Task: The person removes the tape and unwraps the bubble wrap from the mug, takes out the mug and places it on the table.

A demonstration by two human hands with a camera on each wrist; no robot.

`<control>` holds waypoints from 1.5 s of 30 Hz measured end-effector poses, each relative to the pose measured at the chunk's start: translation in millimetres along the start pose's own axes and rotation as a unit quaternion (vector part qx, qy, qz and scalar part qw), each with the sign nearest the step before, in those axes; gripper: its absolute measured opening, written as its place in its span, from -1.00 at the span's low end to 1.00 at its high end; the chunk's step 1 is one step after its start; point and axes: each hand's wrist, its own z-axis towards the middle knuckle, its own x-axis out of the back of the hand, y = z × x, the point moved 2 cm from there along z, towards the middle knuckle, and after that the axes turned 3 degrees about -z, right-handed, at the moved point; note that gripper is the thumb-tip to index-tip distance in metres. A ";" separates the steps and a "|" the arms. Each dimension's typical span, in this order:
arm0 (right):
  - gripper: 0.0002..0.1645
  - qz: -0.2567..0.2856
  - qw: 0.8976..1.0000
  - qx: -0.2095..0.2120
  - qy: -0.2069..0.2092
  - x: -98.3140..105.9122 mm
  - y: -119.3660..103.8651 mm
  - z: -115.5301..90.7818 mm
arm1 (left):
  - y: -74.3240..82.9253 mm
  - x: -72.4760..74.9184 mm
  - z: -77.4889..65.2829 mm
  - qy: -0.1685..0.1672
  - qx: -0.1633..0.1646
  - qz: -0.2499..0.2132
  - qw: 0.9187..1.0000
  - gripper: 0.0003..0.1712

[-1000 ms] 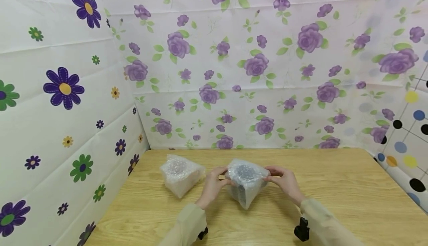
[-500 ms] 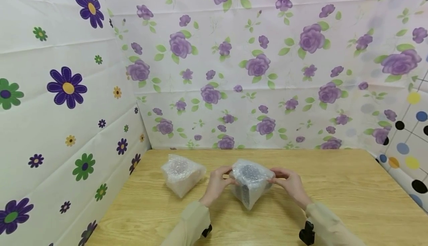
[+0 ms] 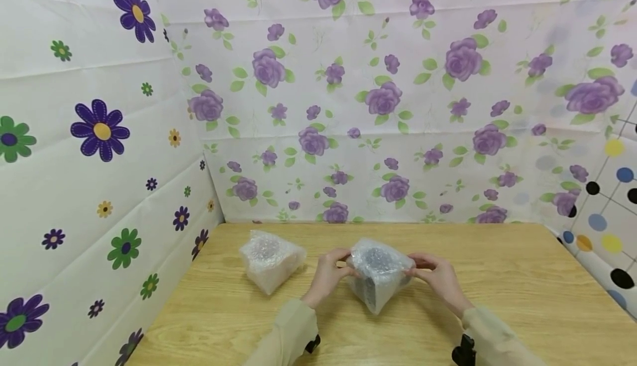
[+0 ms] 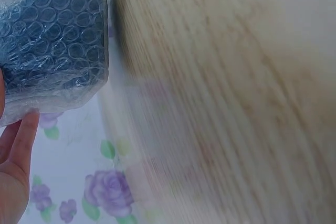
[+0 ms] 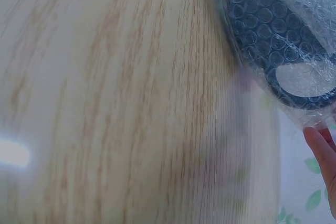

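Observation:
A dark mug (image 3: 378, 269) with a handle loop is wrapped in clear bubble wrap, near the middle of the table. My left hand (image 3: 328, 275) pinches the wrap at its left side, and my right hand (image 3: 438, 277) pinches it at the right. Through the bubbles, the left wrist view shows the mug's dark blue wall (image 4: 52, 35). The right wrist view shows the loop of its handle (image 5: 310, 100), with fingertips (image 5: 315, 135) at the wrap's edge. Whether the mug's base touches the table cannot be told.
Left of my left hand, a second bubble-wrapped bundle (image 3: 271, 263), pale inside, sits on the wooden table (image 3: 497, 266). A flower-printed cloth (image 3: 418, 150) hangs behind the table, with another patterned cloth (image 3: 124, 189) along the left side.
Both hands have shifted a little to the right, bringing the wrapped mug with them. The pale bundle on the left stays where it was.

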 end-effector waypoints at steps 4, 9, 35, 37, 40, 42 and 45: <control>-0.58 -0.005 1.000 -0.002 0.000 2.4 1.7 -0.9 | -1.9 -3.1 -0.1 0.003 0.012 0.003 1.000 -0.59; -0.59 -0.003 1.000 0.001 0.003 5.2 -7.0 -3.1 | -2.1 -5.3 0.6 -0.004 0.021 -0.004 1.000 -0.60; -0.57 -0.019 0.999 -0.030 0.006 7.7 8.4 5.4 | -10.2 -10.9 12.2 -0.009 0.028 -0.020 0.999 -0.61; -0.58 -0.017 1.000 -0.023 0.007 7.7 8.2 6.7 | -8.6 -10.2 12.4 -0.005 0.027 -0.014 1.000 -0.60; -0.60 -0.017 1.000 -0.013 0.006 7.1 8.4 7.8 | -0.6 -7.9 10.9 -0.003 0.027 -0.025 0.999 -0.59; -0.61 -0.017 1.000 -0.010 0.006 6.3 8.8 7.6 | 6.4 -6.1 9.2 -0.007 0.033 -0.038 0.999 -0.58; -0.61 -0.016 1.000 -0.011 0.006 4.7 9.9 6.3 | 16.7 -3.4 7.3 -0.016 0.052 -0.049 0.997 -0.57</control>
